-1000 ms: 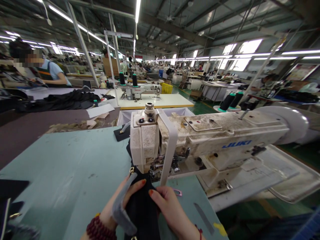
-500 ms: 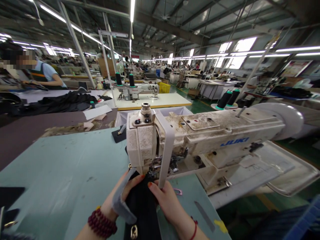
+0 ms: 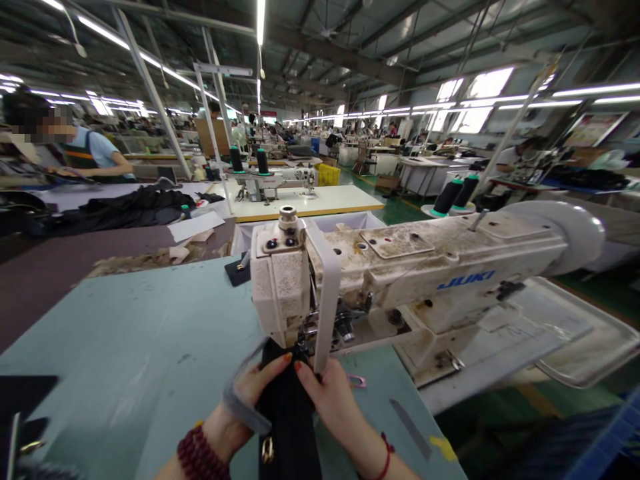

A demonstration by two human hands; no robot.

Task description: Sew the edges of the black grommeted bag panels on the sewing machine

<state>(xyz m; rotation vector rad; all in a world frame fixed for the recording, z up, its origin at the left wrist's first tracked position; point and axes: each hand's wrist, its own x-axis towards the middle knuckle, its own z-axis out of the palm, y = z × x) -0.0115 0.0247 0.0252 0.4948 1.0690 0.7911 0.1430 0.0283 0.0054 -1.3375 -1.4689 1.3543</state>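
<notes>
Your left hand [image 3: 253, 390] and right hand [image 3: 330, 397] are clamped on opposite edges of a black fabric strip [image 3: 290, 420], parted only by its width. The strip runs up from the pale green table [image 3: 125, 333] toward the presser foot [image 3: 303, 348] of the JUKI sewing machine [image 3: 400, 267]. Its top end seems to reach the foot, but the machine partly blocks the view, so I can't be sure it's seated beneath it. Your fingertips are very near the foot, so running the machine now could put a finger under the needle. The grey band [image 3: 237, 402] across your left hand could slip under the foot and get caught in a seam. The gold-tone buckle [image 3: 267, 450] could drag the strip askew if its weight pulls it sideways.
</notes>
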